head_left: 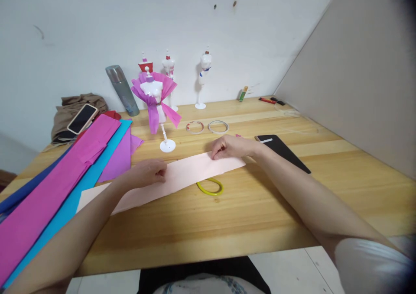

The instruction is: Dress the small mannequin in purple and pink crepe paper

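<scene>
A long pale pink strip of paper stretches slantwise over the table, its left end lying across the coloured sheets. My left hand is closed, fingers curled, on the strip left of its middle. Nearer the right end, my right hand pinches the strip's far edge between thumb and fingers. A yellow loop, perhaps a scissors handle, sticks out from under the strip; the rest of it is hidden. Just beyond the strip stands a small white dress form draped in magenta-purple crepe paper.
Magenta paper, blue paper and purple paper lie at left, near a phone and a flask. Another dress form, a tape ring and a black tablet-like slab are further back and right.
</scene>
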A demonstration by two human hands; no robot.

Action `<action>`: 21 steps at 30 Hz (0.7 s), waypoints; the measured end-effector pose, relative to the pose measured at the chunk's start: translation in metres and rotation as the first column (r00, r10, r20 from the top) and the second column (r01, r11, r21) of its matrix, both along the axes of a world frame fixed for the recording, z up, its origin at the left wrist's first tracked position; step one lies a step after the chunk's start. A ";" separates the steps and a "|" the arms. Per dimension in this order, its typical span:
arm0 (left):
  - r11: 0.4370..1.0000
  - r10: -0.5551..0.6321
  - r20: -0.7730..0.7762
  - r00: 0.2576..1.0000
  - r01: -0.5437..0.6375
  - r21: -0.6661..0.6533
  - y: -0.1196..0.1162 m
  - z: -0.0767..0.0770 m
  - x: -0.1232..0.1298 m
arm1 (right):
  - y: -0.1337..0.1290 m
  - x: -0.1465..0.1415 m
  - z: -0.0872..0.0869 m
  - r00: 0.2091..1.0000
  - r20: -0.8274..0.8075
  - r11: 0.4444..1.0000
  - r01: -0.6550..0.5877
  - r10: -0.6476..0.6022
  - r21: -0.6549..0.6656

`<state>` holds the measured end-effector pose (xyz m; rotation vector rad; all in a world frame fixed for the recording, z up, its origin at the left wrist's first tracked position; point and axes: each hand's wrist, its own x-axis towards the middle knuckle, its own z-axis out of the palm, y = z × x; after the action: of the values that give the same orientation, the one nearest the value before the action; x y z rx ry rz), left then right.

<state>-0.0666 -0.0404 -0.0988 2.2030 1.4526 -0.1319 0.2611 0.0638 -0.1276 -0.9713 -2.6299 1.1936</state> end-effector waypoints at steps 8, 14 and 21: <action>0.963 0.108 0.015 0.994 -0.109 0.246 0.008 -0.014 -0.001 | -0.007 -0.012 0.006 0.998 0.019 0.954 0.051 -0.059 0.296; 0.983 0.092 0.004 0.996 -0.092 0.158 0.011 -0.017 0.009 | -0.021 -0.023 0.012 0.994 -0.030 0.960 0.108 -0.104 0.257; 0.981 0.129 0.211 0.969 -0.156 0.117 0.012 0.002 0.002 | -0.066 -0.037 0.044 0.965 -0.191 0.960 -0.213 0.179 -0.180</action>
<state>-0.0646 -0.0289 -0.0969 2.1326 1.5360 0.2384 0.2246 -0.0021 -0.0835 -0.6059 -2.5530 1.5353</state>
